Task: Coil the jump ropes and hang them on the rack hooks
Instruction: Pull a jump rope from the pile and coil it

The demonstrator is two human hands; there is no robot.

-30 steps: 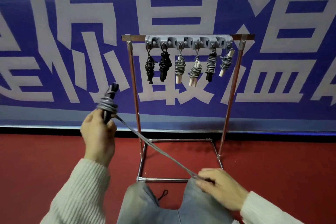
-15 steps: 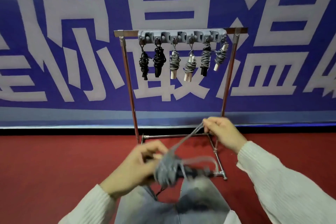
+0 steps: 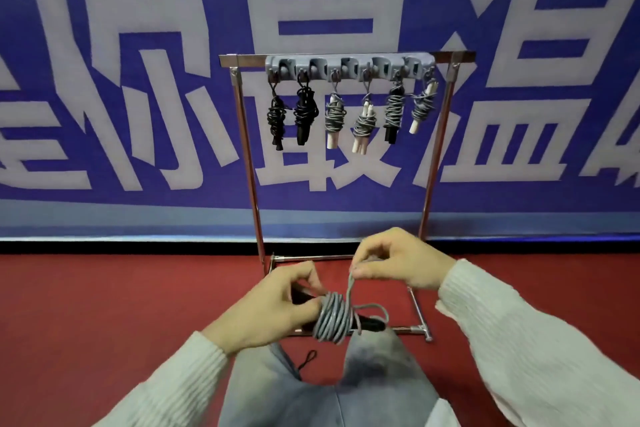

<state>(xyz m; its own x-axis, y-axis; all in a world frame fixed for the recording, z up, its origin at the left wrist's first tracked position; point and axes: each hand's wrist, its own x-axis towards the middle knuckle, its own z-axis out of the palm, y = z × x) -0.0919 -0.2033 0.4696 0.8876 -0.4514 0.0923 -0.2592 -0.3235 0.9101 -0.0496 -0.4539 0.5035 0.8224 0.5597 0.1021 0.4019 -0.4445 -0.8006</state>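
Six coiled ropes (image 3: 349,114) hang on the rack hooks (image 3: 349,68), up beyond both hands. Left hand (image 3: 270,308) grips the grey jump rope (image 3: 334,321), wound around its black handles, low over the lap. Right hand (image 3: 398,260) just above pinches the loose strand, pulling it upright from the coil.

The black jump-rope handles (image 3: 370,323) are mostly hidden beneath the grey coiled cord (image 3: 334,321) and the left hand (image 3: 273,308). At twelve o'clock, the grey plastic hook strip (image 3: 349,66) is too small to count hooks. Both cream knitted sleeves (image 3: 540,357) run off the bottom edge.
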